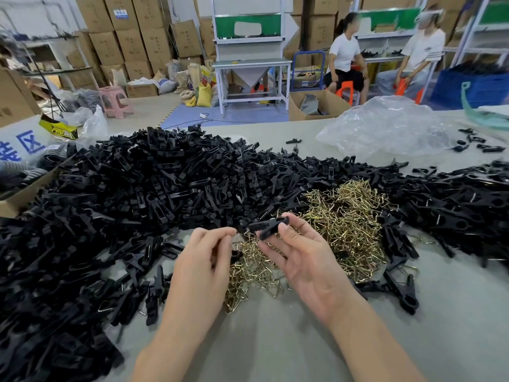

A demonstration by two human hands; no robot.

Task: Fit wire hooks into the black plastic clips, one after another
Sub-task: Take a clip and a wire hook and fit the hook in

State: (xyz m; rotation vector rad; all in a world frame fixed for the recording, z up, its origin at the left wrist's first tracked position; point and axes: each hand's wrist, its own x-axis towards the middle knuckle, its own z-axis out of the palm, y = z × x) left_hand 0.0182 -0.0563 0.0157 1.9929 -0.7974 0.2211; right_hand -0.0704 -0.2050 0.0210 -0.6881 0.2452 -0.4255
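My right hand (298, 255) pinches a black plastic clip (268, 226) between thumb and fingers, holding it above a heap of brass-coloured wire hooks (341, 216). My left hand (205, 257) is beside it with fingers curled. It pinches a thin wire hook (236, 239) at its fingertips and holds a small black clip part (236, 255) lower in the hand. The hook's tip points toward the clip, a short gap apart. A large pile of loose black clips (143, 183) covers the grey table (275, 340) to the left and behind.
More black clips (462, 205) lie heaped at the right, some with hooks in them. A crumpled clear plastic bag (385, 128) sits at the back right. A cardboard box edge (24, 194) is at the left. Two people sit far behind the table.
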